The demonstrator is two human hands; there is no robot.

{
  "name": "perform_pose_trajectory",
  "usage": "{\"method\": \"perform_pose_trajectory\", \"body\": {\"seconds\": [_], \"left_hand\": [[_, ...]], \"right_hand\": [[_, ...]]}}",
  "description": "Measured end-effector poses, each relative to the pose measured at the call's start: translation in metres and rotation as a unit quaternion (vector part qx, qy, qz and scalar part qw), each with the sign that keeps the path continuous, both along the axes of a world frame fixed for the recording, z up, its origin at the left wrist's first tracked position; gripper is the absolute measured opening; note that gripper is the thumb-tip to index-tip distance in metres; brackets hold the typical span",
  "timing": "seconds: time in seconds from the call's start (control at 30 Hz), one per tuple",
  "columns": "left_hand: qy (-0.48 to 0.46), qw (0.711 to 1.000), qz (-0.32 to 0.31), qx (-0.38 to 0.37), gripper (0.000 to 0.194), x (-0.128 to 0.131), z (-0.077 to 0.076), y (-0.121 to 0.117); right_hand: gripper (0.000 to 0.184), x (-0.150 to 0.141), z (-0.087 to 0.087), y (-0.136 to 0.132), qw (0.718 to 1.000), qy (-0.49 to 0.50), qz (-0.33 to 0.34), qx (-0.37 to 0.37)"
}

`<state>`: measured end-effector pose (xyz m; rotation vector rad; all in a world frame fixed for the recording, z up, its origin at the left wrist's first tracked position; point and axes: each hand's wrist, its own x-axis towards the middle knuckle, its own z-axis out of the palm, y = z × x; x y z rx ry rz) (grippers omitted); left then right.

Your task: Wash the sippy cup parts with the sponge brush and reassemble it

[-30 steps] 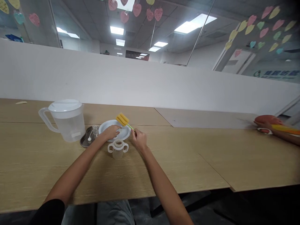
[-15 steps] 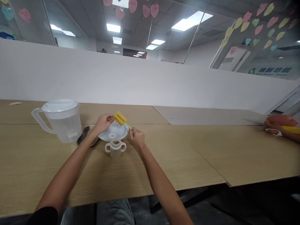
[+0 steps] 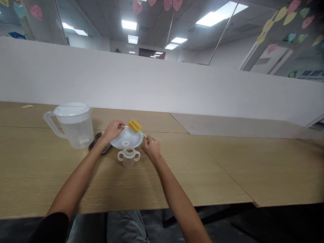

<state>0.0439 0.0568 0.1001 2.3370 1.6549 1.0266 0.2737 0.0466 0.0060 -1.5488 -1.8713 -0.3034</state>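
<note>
My right hand (image 3: 152,147) is closed around the thin green handle of a bottle brush with a yellow sponge head (image 3: 134,125). The sponge head is above the white bowl (image 3: 117,143), tilted up to the left. My left hand (image 3: 114,129) is at the bowl's far left side, its thumb and fingers pinched together. A small pale bit shows at those fingertips, too small to name. In front of the bowl stands a clear baby bottle (image 3: 129,161) with two white side handles and an open top. Just behind the bottle is a small white ring (image 3: 125,144).
A lidded clear plastic pitcher (image 3: 77,130) stands at the left. Between it and the bowl lies a dark metal dish (image 3: 103,151), partly behind my left wrist. A white partition (image 3: 157,84) runs along the table's back. The table's front edge is close to my lap.
The view has turned a little to the left, so the table things appear farther right. A person's arm at the far right has gone out of view. Both hands keep nearly the same pose.
</note>
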Motion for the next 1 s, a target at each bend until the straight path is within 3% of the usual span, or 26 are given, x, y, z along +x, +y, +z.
{"method": "perform_pose_trajectory", "body": {"seconds": [0.2,0.37,0.53,0.73,1.0], "left_hand": [[0.126,0.989,0.019,-0.068,0.024,-0.031,0.022,-0.008],[0.245,0.939,0.105,-0.217,0.018,-0.053,0.033,-0.015],[0.288,0.902,0.153,-0.284,0.025,-0.059,0.033,-0.012],[0.277,0.897,0.154,-0.307,0.02,-0.065,0.031,-0.012],[0.294,0.892,0.15,-0.308,0.017,-0.052,0.011,-0.004]], "right_hand": [[0.04,0.001,0.006,0.0,0.993,0.105,-0.052,-0.014],[0.04,0.005,0.01,0.002,0.98,0.172,-0.094,-0.045],[0.044,0.009,0.01,0.002,0.966,0.218,-0.115,-0.077],[0.044,0.013,0.008,0.003,0.957,0.246,-0.117,-0.102],[0.045,0.013,0.004,0.006,0.956,0.246,-0.112,-0.115]]}}
